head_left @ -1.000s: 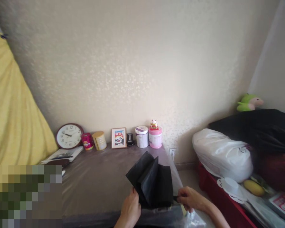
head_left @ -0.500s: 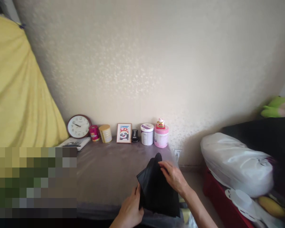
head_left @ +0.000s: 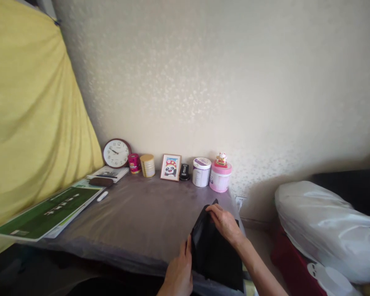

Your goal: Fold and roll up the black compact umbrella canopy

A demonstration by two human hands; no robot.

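A thin, limp black bag [head_left: 218, 259], folded and partly spread, hangs at the table's near right edge. My left hand [head_left: 179, 268] grips its left side, thumb up along the edge. At its upper rim, my right hand [head_left: 224, 224] pinches the material between thumb and fingers. A fold gapes between the two hands, and the inside is dark. Some of the left fingers are hidden behind the bag.
On the grey-covered table [head_left: 148, 218] a clock [head_left: 117, 153], tins, a framed panda picture [head_left: 170, 167] and a lucky cat figure [head_left: 221, 159] line the wall. A green booklet [head_left: 49, 211] lies left. A white plastic bag [head_left: 327, 226] bulges at right.
The view has turned left, bringing the green booklet into sight. My right hand has shifted its pinch along the bag's upper rim, and the fold gapes wider. My left hand keeps its grip.
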